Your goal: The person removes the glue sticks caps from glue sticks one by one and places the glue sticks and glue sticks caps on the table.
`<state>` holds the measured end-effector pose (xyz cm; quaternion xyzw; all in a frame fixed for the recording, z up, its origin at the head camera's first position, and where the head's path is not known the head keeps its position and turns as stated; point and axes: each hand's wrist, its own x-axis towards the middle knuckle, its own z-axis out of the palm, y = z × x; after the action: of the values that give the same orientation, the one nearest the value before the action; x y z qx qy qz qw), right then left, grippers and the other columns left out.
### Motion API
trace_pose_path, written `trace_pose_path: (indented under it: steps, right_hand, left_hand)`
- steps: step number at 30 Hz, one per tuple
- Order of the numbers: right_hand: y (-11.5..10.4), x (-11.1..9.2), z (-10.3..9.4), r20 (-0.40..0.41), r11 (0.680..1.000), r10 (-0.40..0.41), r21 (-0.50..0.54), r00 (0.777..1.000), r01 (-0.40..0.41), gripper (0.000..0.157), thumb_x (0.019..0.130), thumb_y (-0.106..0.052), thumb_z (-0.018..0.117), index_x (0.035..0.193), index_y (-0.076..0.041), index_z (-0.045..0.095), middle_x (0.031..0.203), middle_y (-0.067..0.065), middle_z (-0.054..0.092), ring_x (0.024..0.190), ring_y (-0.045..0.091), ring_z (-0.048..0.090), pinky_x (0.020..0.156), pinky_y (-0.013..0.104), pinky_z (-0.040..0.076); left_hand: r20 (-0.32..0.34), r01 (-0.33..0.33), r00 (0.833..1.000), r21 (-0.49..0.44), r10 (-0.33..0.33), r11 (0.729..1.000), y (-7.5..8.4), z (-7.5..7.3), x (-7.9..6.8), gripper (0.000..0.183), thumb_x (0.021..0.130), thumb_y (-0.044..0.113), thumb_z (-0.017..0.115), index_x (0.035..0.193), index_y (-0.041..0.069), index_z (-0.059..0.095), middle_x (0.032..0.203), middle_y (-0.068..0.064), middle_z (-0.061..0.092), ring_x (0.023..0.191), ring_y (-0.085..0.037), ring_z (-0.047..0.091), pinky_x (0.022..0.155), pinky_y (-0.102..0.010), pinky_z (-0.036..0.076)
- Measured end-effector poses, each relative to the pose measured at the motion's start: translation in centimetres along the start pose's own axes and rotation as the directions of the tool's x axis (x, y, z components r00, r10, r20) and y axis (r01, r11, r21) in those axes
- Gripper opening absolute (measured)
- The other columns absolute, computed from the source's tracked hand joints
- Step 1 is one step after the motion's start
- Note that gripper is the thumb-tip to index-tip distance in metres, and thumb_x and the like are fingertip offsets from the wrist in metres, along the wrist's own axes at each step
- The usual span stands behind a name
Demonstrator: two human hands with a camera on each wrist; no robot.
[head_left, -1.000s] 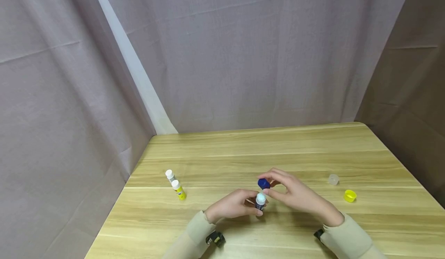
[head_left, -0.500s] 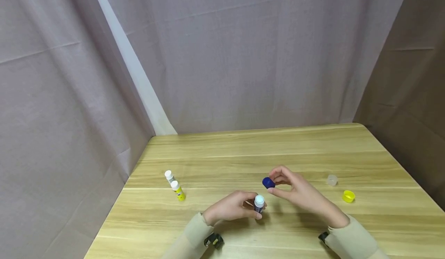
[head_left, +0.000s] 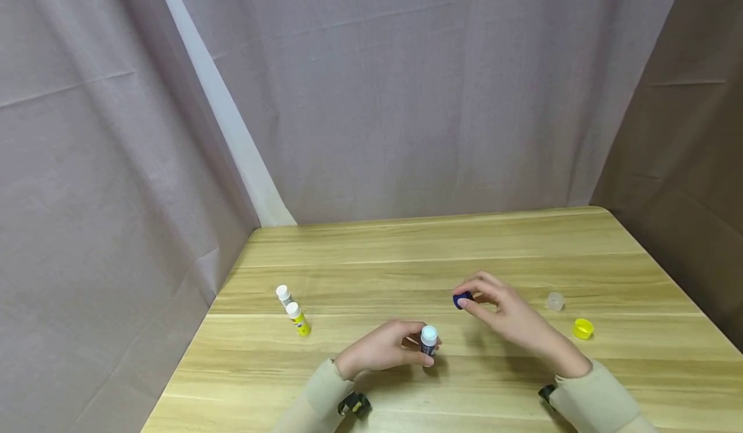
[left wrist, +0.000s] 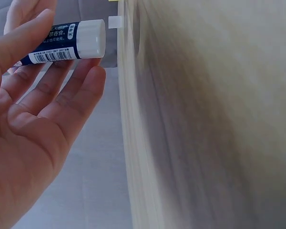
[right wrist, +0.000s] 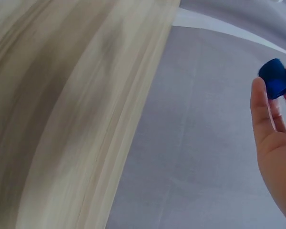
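Observation:
My left hand [head_left: 390, 348] grips a dark blue glue stick [left wrist: 59, 45] between thumb and fingers. Its uncapped top shows pale in the head view, and a barcode label is visible in the left wrist view. To the right and a little farther back, my right hand [head_left: 507, 313] pinches a blue cap [right wrist: 276, 78] between thumb and fingertips, apart from the glue stick. On the left of the table stand two white-topped glue sticks, a yellow one [head_left: 298, 320] and, just behind it, a grey-white one [head_left: 284, 294].
On the right side of the wooden table [head_left: 371, 252] lie a translucent cap [head_left: 555, 301] and a yellow cap [head_left: 583, 328], close together. Grey curtains [head_left: 406, 97] hang behind the table and along both sides.
My right hand has drawn the blue cap away from the glue stick, to the right and slightly back. My left hand has shifted slightly left with the glue stick.

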<state>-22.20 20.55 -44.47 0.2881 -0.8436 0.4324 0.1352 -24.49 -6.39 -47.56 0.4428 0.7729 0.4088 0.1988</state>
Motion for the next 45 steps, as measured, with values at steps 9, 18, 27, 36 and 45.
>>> trace_pose_path:
  steps: [9,18,27,36,45]
  right_hand:
    - [1.5,-0.1,-1.5,-0.124,0.980,0.085,-0.167,0.989,-0.105,0.027,0.088,-0.007,0.075,0.115,-0.007,0.068,0.109,0.003,0.066,0.093,0.021,0.065,0.083,0.040,0.057]
    - [3.4,-1.0,-3.6,-0.081,0.949,0.195,-0.237,0.977,-0.209,0.021,0.088,-0.003,0.073,0.109,-0.003,0.070,0.107,0.007,0.065,0.097,0.028,0.063,0.084,0.045,0.056]
    - [5.2,-2.3,-5.0,-0.001,0.920,0.255,-0.307,0.967,-0.243,0.025,0.087,-0.004,0.074,0.110,0.003,0.069,0.107,0.016,0.065,0.096,0.034,0.063,0.080,0.049,0.055]
    - [6.0,-4.2,-5.2,0.053,0.884,0.326,-0.370,0.944,-0.285,0.027,0.084,-0.005,0.075,0.110,0.002,0.070,0.101,0.011,0.068,0.093,0.033,0.063,0.079,0.052,0.053]
    - [6.3,-4.1,-5.5,0.077,0.881,0.330,-0.384,0.941,-0.277,0.029,0.082,-0.003,0.076,0.110,0.003,0.070,0.097,0.007,0.067,0.090,0.030,0.063,0.077,0.050,0.053]
  left_hand:
    - [-0.026,-0.001,1.000,-0.006,0.001,1.000,-0.2,-0.1,-0.4,0.025,0.093,0.018,0.071,0.115,0.009,0.064,0.111,-0.004,0.071,0.103,0.000,0.061,0.094,-0.020,0.049]
    - [-0.053,-0.021,0.998,0.030,0.022,0.999,-0.5,-0.5,-1.0,0.023,0.093,0.020,0.070,0.114,0.010,0.064,0.113,-0.004,0.070,0.103,-0.002,0.061,0.095,-0.023,0.050]
    - [-0.082,-0.002,0.997,0.017,0.004,1.000,-0.9,-1.0,-1.6,0.025,0.093,0.019,0.071,0.115,0.009,0.065,0.112,-0.005,0.070,0.103,-0.003,0.062,0.094,-0.024,0.051]
    - [-0.097,-0.013,0.995,0.043,0.017,0.999,-1.3,-0.8,-2.2,0.024,0.092,0.019,0.071,0.113,0.010,0.065,0.113,-0.003,0.071,0.102,-0.002,0.062,0.093,-0.025,0.052]
    - [-0.127,-0.016,0.992,0.047,0.022,0.999,-1.3,-2.2,-2.5,0.024,0.093,0.019,0.071,0.114,0.008,0.064,0.113,-0.009,0.070,0.104,-0.005,0.062,0.095,-0.027,0.051]
